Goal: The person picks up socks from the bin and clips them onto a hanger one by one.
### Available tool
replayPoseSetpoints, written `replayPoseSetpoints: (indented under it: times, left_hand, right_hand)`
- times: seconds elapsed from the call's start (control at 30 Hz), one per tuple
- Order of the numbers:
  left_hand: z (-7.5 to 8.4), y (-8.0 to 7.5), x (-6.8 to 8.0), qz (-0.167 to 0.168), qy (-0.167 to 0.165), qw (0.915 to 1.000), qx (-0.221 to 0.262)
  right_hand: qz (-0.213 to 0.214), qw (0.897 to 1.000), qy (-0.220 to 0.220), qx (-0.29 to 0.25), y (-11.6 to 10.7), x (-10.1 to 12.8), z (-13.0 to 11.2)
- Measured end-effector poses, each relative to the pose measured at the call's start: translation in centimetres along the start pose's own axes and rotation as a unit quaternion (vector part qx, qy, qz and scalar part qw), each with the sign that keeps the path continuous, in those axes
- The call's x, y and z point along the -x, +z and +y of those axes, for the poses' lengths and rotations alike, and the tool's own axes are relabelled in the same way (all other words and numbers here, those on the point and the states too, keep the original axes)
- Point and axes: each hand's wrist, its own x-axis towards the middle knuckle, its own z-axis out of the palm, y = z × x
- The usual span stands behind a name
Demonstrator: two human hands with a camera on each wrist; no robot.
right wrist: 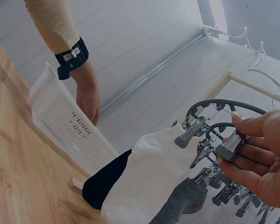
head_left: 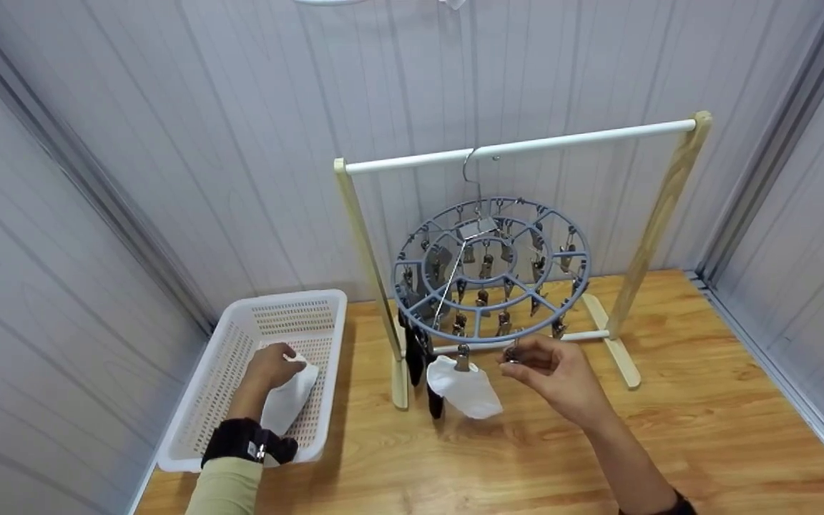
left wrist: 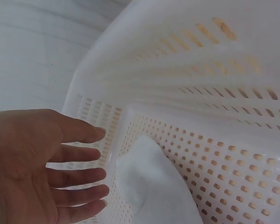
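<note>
My left hand (head_left: 269,368) reaches into the white basket (head_left: 340,322), its fingers extended and apart in the left wrist view. A white sock (left wrist: 151,182) lies on the basket floor just beyond those fingertips. At the front of the round clip hanger (head_left: 483,340), my right hand (head_left: 562,379) pinches a metal clip (right wrist: 229,145) between thumb and fingers. Beside that clip, a white sock (head_left: 466,390) hangs from another clip. Behind it in the right wrist view show a black sock (right wrist: 105,182) and a grey sock (right wrist: 184,200).
The hanger hooks over the white bar (head_left: 526,145) of a stand with wooden posts (head_left: 659,214). Many bare clips dangle from its rings. Basket and stand share a wooden table (head_left: 705,429), with panelled walls (head_left: 240,143) around it.
</note>
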Motion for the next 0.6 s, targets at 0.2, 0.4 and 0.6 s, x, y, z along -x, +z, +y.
replayPoseSetpoints:
  times: [0.2, 0.4, 0.6]
  left_hand:
    - [-0.4, 0.2, -0.8, -0.024, -0.031, 0.9992, 0.004]
    - [-0.3, 0.5, -1.2, -0.052, -0.06, 0.9966, 0.02]
    - [-0.2, 0.9, -1.6, -0.091, -0.088, 0.9918, 0.012]
  right_hand:
    - [-0.002, 1.0, -0.005, 0.002, 0.0, 0.0, 0.0]
    - [-0.002, 1.0, -0.007, 0.004, -0.1, 0.0, 0.1]
    - [0.0, 1.0, -0.013, 0.008, 0.1, 0.0, 0.0]
